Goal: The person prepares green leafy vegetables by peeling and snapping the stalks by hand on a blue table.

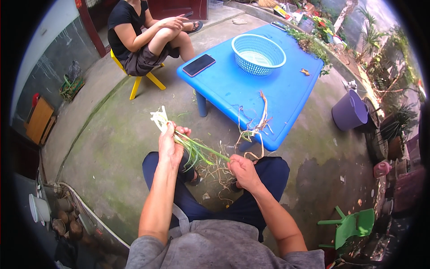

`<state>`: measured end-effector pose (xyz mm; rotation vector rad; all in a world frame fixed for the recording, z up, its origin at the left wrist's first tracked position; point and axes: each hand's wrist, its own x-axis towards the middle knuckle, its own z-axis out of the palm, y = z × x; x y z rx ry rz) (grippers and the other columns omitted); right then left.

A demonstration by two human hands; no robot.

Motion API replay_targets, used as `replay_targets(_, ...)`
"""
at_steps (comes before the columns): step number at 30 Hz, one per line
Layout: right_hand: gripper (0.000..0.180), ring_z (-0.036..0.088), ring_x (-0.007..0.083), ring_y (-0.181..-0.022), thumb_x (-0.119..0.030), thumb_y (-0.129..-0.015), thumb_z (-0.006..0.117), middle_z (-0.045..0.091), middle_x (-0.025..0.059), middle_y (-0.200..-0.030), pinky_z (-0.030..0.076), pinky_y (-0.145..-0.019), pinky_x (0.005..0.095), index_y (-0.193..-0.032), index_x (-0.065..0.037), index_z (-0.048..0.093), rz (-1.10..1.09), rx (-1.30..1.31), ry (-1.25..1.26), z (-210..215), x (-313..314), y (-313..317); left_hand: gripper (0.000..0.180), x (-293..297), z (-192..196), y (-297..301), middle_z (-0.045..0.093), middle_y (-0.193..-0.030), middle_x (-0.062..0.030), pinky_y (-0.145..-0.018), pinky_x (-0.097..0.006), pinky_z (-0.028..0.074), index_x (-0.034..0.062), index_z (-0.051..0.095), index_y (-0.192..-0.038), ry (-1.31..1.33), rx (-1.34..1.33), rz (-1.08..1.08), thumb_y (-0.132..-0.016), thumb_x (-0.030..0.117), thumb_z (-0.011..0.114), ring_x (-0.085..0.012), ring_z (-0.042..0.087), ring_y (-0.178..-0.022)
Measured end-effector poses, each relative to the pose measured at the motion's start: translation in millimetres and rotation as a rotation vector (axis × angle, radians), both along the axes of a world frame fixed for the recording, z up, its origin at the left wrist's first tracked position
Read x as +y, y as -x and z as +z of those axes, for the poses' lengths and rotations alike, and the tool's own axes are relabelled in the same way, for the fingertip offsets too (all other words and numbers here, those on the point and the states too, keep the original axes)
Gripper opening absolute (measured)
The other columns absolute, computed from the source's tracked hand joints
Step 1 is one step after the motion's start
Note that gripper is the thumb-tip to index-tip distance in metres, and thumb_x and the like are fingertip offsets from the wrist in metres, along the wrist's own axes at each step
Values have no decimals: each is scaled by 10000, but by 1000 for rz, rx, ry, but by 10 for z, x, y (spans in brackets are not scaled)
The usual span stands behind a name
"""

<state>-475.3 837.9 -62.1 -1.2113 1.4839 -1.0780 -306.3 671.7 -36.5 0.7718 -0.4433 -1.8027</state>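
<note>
My left hand [170, 144] grips a bunch of green onions [197, 150] near their white ends, which stick up past my fingers. The green leaves slant down to the right, where my right hand [242, 170] pinches a strand at their lower part. Peeled skins and roots [257, 127] hang over the near edge of a low blue table [233, 85], and more trimmings [215, 175] lie on the ground between my knees.
On the blue table sit a light blue basket [258, 54], a dark phone [198, 65] and leafy greens [309, 45]. A person sits on a yellow stool [141, 78] at the far left. A purple bucket [349, 112] stands right, a green chair [354, 224] lower right.
</note>
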Motion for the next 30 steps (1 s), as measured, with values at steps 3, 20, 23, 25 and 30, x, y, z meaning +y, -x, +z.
replay_targets(3, 186, 331, 57, -461, -119, -912, 413, 396, -40, -586, 266, -430, 217, -756, -65, 498, -570, -567, 69, -28, -132, 158, 212, -65, -139, -92, 403, -638, 13, -640, -331, 442, 100, 465, -872, 15, 211, 30, -989, 277, 456, -127, 424, -570)
replay_targets(20, 220, 539, 84, -653, -137, -946, 445, 585, 25, -827, 444, -585, 235, -1138, -59, 520, 271, -448, -99, -401, -93, -406, 298, -332, 20, -243, 302, -561, 32, -448, -244, 290, 85, 484, -904, 45, 268, 129, -1004, 349, 388, -83, 276, -466)
replay_targets(23, 167, 497, 77, -581, -101, -914, 444, 551, 20, -689, 411, -541, 242, -973, -48, 590, 92, -155, -15, -316, -64, -304, 289, -315, 37, -242, 293, -546, 33, -386, -234, 258, 78, 493, -966, 61, 220, 152, -1009, 339, 377, -75, 261, -421)
replay_targets(25, 163, 454, 74, -542, -56, -847, 439, 496, 17, -602, 363, -510, 250, -851, -40, 601, -99, -82, 34, -178, -79, -267, 288, -313, -3, -231, 293, -545, 32, -373, -231, 255, 77, 493, -968, 67, 228, 144, -1010, 336, 375, -72, 255, -412)
replay_targets(30, 186, 432, 73, -527, -39, -842, 417, 496, 7, -611, 355, -504, 249, -819, -38, 602, -181, -150, 137, -115, -81, -165, 286, -294, -26, -212, 283, -546, 41, -335, -228, 243, 76, 495, -997, 58, 178, 158, -1009, 337, 380, -64, 243, -398)
